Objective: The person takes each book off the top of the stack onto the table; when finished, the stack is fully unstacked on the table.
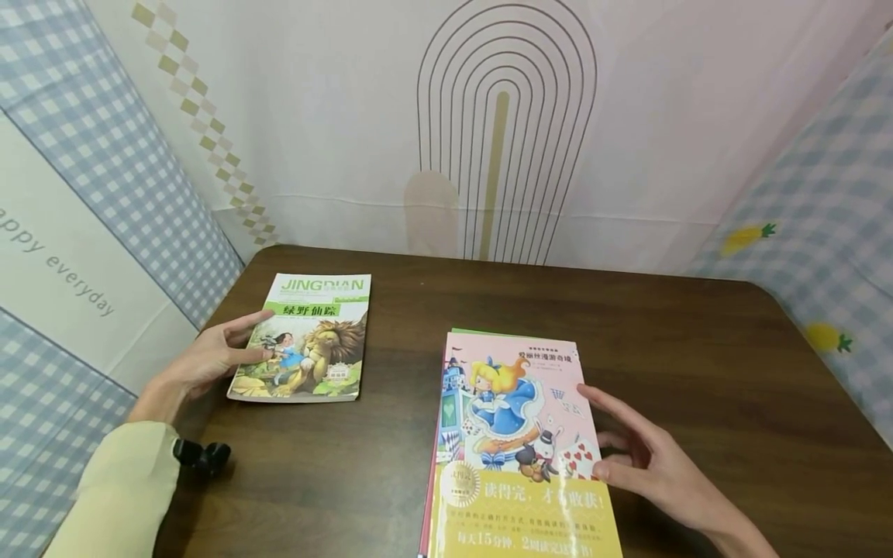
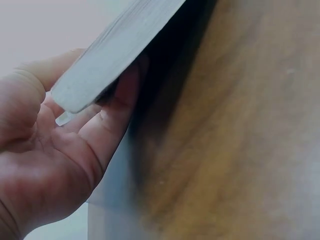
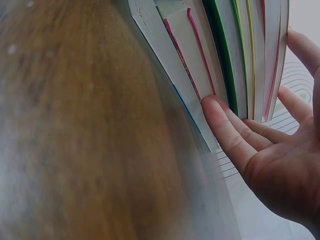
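At the table's left side, my left hand (image 1: 212,353) holds the left edge of a green-and-white paperback book (image 1: 322,341) with a lion and a girl on its cover. In the left wrist view, fingers (image 2: 131,87) reach beneath the book (image 2: 112,62), and a dark gap shows between it and the wood. My right hand (image 1: 649,461) touches the right side of a book stack, whose top book (image 1: 516,411) is pink and yellow with a blonde girl in a blue dress. The right wrist view shows fairly straight fingers (image 3: 227,130) against the edges of several stacked books (image 3: 230,55).
Both things are on a dark brown wooden table (image 1: 412,325). Behind it hangs a pale cloth (image 1: 335,116) with an arch pattern, and checked cloths (image 1: 63,70) line the sides. A small black object (image 1: 209,457) sits by the left sleeve (image 1: 118,480).
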Motion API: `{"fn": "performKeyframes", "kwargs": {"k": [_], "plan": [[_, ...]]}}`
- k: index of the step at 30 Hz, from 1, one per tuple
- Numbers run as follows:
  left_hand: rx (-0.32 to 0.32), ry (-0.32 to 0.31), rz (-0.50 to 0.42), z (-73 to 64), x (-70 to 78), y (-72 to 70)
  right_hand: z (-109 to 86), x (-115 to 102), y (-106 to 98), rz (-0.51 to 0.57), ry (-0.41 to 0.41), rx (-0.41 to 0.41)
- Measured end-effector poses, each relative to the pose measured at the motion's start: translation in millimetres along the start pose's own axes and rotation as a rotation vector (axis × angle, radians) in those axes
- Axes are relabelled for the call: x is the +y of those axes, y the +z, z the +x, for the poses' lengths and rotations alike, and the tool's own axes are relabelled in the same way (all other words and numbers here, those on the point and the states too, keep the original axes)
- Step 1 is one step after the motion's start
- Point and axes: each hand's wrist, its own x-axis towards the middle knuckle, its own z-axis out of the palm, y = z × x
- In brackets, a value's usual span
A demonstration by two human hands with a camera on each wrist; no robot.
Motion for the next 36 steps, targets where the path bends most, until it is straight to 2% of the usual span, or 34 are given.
{"fn": "performKeyframes", "kwargs": {"k": [7,19,27,32,36], "plan": [[0.014,-0.002,-0.029,8.7,-1.6,-11.7,-0.5,0.8,-0.9,0.013,0.003,-0.003],[0.031,-0.016,0.054,23.5,-11.1,-39.8,0.1,2.8,-0.8,0.038,-0.006,-0.016],[0.028,-0.036,-0.003,32.7,-13.6,-50.8,-0.9,3.4,-1.8,0.057,0.010,-0.016],[0.031,-0.037,0.050,35.0,-16.0,-58.3,-0.4,4.7,-2.3,0.080,-0.007,-0.031],[0.032,-0.058,0.081,37.6,-12.5,-64.4,0.4,5.2,-2.8,0.084,-0.004,-0.029]]}}
